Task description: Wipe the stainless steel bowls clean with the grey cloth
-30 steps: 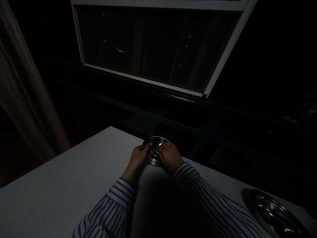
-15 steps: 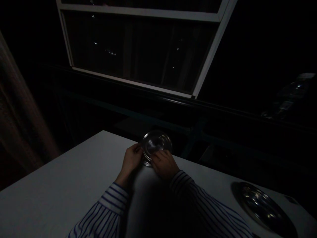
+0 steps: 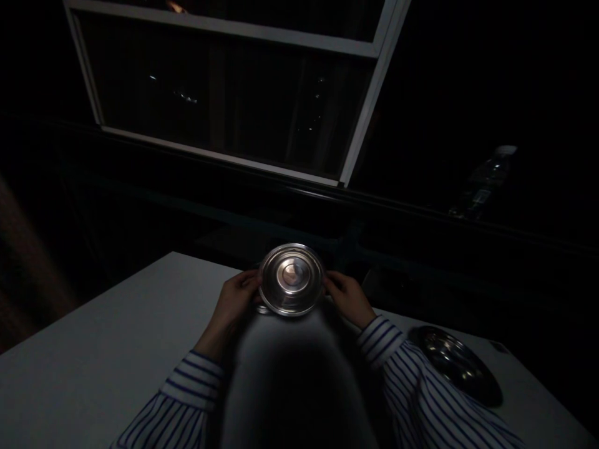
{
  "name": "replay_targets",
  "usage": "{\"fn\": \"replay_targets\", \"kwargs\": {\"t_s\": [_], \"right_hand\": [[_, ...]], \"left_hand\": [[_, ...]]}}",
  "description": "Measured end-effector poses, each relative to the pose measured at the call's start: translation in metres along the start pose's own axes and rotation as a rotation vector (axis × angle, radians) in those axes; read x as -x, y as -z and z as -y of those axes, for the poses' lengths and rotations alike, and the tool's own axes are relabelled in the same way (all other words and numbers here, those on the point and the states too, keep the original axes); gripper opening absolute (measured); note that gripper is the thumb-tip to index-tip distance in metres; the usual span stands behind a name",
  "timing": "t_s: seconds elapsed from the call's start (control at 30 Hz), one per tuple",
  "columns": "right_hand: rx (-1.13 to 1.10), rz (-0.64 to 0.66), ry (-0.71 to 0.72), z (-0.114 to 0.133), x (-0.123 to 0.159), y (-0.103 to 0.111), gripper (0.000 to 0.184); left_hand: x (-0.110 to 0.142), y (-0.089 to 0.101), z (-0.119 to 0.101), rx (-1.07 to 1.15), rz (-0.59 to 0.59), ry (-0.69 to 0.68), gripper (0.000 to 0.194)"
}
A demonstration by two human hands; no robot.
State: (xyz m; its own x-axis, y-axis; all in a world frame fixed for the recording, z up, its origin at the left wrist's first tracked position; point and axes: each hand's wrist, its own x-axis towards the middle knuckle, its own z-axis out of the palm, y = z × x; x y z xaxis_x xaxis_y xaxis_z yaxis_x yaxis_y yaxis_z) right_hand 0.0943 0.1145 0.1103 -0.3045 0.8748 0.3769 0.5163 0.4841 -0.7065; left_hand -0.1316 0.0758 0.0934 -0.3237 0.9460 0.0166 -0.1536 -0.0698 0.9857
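A shiny round metal dish [image 3: 292, 279] with stepped rings and a flat middle is tilted up, its round face towards me, near the far edge of the white table [image 3: 121, 349]. My left hand [image 3: 236, 298] is closed at its left rim. On the opposite rim, my right hand [image 3: 347, 296] pinches it between thumb and fingers. Below the dish on the left, beside my left fingers, a bit of stacked metal rims [image 3: 263, 309] shows; the dish hides the remainder. Both my sleeves are striped.
A larger shiny metal dish [image 3: 456, 365] lies on the table to the right, partly behind my right sleeve. Beyond the table stands a clear bottle with a white cap [image 3: 486, 181]. A white-framed window [image 3: 224, 156] is ahead, and a curtain [image 3: 28, 262] hangs at the left.
The dish has come up off the stacked rims and tilted towards me. My right hand has moved from its near side to its right rim. The view has swung to the right.
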Motion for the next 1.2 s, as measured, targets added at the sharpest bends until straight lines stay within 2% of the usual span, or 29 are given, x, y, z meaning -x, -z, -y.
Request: {"fn": "replay_targets", "kwargs": {"t_s": [0.1, 0.2, 0.3, 0.47, 0.57, 0.67, 0.77, 0.83, 1.03, 1.2], "right_hand": [[0.079, 0.058, -0.076, 0.002, 0.018, 0.015, 0.029], [0.133, 0.145, -0.215, -0.001, 0.044, 0.029, 0.029], [0.132, 0.193, -0.340, -0.009, 0.074, 0.042, 0.032], [0.168, 0.219, -0.465, -0.022, 0.121, 0.057, 0.034], [0.211, 0.221, -0.501, -0.026, 0.140, 0.061, 0.032], [0.253, 0.215, -0.509, -0.029, 0.152, 0.064, 0.032], [0.268, 0.173, -0.483, -0.034, 0.164, 0.073, 0.028], [0.266, 0.106, -0.467, -0.039, 0.175, 0.084, 0.025], [0.315, -0.089, -0.541, -0.067, 0.230, 0.119, 0.039], [0.284, -0.098, -0.599, -0.084, 0.261, 0.111, 0.050]], "left_hand": [[0.005, -0.007, 0.000, -0.110, 0.064, -0.060, 0.027], [0.011, -0.016, 0.002, -0.230, 0.144, -0.064, 0.035], [0.021, -0.029, 0.008, -0.307, 0.286, -0.056, 0.036], [0.046, -0.053, 0.023, -0.375, 0.530, 0.016, 0.038], [0.061, -0.063, 0.034, -0.341, 0.609, 0.078, 0.040], [0.073, -0.071, 0.047, -0.274, 0.579, 0.188, 0.049], [0.083, -0.075, 0.057, -0.225, 0.542, 0.262, 0.048], [0.087, -0.074, 0.062, -0.205, 0.526, 0.278, 0.045], [0.088, -0.068, 0.073, -0.171, 0.447, 0.290, 0.045], [0.092, -0.077, 0.079, -0.157, 0.428, 0.305, 0.041]]}}
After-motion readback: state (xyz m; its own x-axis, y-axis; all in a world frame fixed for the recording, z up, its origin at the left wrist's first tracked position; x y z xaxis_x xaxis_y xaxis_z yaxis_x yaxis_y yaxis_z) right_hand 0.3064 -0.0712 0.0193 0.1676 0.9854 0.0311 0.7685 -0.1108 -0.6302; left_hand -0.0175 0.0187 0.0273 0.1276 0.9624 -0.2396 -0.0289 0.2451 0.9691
